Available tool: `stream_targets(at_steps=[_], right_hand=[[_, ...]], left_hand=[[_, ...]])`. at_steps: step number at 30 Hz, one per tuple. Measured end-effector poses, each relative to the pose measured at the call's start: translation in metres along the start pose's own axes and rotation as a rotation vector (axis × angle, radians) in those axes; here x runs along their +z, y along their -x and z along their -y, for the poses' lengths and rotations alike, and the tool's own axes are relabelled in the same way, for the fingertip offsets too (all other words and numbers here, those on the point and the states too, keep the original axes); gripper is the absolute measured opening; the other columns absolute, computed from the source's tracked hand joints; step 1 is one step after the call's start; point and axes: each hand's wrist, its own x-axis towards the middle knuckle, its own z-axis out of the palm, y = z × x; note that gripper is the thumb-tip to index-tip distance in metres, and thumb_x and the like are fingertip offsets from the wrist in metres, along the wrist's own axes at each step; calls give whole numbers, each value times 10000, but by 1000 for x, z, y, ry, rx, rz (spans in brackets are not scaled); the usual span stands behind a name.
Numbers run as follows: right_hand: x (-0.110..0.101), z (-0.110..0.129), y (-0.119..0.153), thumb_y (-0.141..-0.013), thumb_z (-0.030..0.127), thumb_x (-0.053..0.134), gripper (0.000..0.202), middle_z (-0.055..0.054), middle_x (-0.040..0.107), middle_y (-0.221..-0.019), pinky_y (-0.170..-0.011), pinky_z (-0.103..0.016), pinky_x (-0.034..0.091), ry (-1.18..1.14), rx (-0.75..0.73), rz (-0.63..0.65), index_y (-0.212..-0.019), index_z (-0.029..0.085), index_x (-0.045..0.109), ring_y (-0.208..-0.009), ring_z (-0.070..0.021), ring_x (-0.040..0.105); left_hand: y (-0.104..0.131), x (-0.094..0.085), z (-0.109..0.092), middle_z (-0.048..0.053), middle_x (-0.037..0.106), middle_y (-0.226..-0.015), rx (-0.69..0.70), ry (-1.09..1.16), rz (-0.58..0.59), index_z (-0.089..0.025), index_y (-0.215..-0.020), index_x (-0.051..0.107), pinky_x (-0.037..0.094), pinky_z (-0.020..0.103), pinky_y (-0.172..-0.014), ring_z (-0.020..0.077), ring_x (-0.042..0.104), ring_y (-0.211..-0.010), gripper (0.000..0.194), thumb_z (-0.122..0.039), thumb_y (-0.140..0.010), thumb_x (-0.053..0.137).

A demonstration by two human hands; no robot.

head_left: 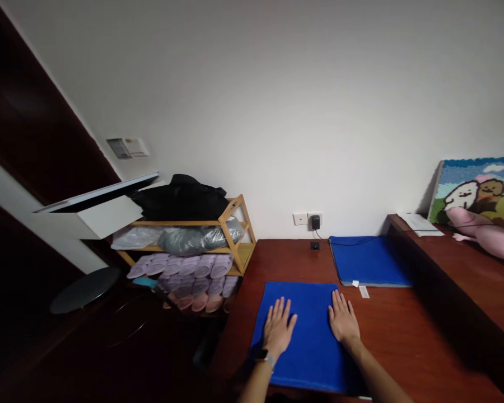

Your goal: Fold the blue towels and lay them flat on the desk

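Observation:
A blue cloth [308, 341] lies flat on the reddish-brown wooden table [403, 336] in front of me. My left hand [278, 330] rests palm down on its left part, fingers stretched out, with a watch on the wrist. Near the cloth's right edge, my right hand [343, 320] is also laid flat with its fingers extended. Neither hand grips anything. Farther back on the right lies a second blue cloth [369, 260], apart from both hands, with small white tags at its front edge.
A black plug [315, 222] sits in the wall socket, its cable crossing the rear cloth. On the right, a raised wooden ledge [466, 280] bears papers, a pink plush toy [487, 238] and a picture. Left of the table stands a shoe rack [237, 235] near a round stool [84, 291].

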Motion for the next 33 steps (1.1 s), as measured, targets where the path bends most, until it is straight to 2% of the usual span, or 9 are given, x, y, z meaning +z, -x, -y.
stream_targets(at_steps=[2,5,10,16,20,24,27,30,33], right_hand=[[-1,1,-1,-1020,416,108,675,-20,137,-1713,-1283,-420,70,2,13,7,-1631,131,140,-1582,-199,110],[-6,6,-5,-1016,388,134,668,-24,137,-1713,-1281,-428,61,36,29,28,-1629,125,144,-1581,-206,114],[-19,15,8,-1019,369,128,658,-30,151,-1709,-1279,-435,84,76,56,47,-1627,120,161,-1578,-218,138],[-4,6,65,-1026,436,128,669,-13,169,-1702,-1279,-433,120,18,15,-13,-1629,150,176,-1576,-219,150],[2,1,81,-1024,427,137,669,-23,188,-1697,-1281,-436,122,5,20,5,-1621,130,194,-1576,-220,148],[0,0,80,-1019,402,145,659,-24,183,-1697,-1281,-447,113,17,0,3,-1617,131,210,-1578,-227,134],[0,0,80,-1009,363,160,645,-13,172,-1698,-1278,-454,116,45,-23,21,-1610,147,248,-1579,-234,127],[-1,1,81,-1010,373,152,652,-19,170,-1698,-1279,-452,114,53,-14,5,-1613,133,222,-1579,-235,128],[-4,4,81,-1018,401,116,665,-19,170,-1698,-1281,-444,114,37,13,-7,-1617,118,172,-1578,-228,136]], left_hand=[[13,-7,32,54,250,-1693,-99,-32,-11,-277,-1624,252,244,511,-1266,263,221,-1565,660,-591,-1045,226],[24,-11,50,61,228,-1697,-141,-50,-36,-233,-1623,265,252,477,-1268,249,201,-1569,685,-595,-1044,210],[23,-10,45,74,247,-1692,-143,-57,-58,-208,-1614,298,259,453,-1269,245,215,-1564,672,-565,-1049,225],[23,-11,41,108,336,-1658,-89,-73,-126,-180,-1582,376,273,474,-1265,262,284,-1544,632,-510,-1049,301],[23,-3,-13,91,335,-1664,70,-12,-201,-181,-1591,348,278,471,-1267,246,283,-1547,604,-471,-1069,256],[22,12,-100,46,296,-1682,245,97,-120,-251,-1614,276,267,467,-1276,226,254,-1558,592,-482,-1070,250],[23,22,-135,32,332,-1668,262,148,-47,-268,-1611,279,236,471,-1287,214,255,-1557,579,-470,-1075,193],[29,21,-122,12,312,-1676,253,136,-19,-290,-1616,254,221,461,-1292,201,244,-1560,578,-481,-1075,190],[41,10,-69,30,264,-1687,141,61,-18,-277,-1616,264,234,480,-1282,230,234,-1563,615,-540,-1061,226]])
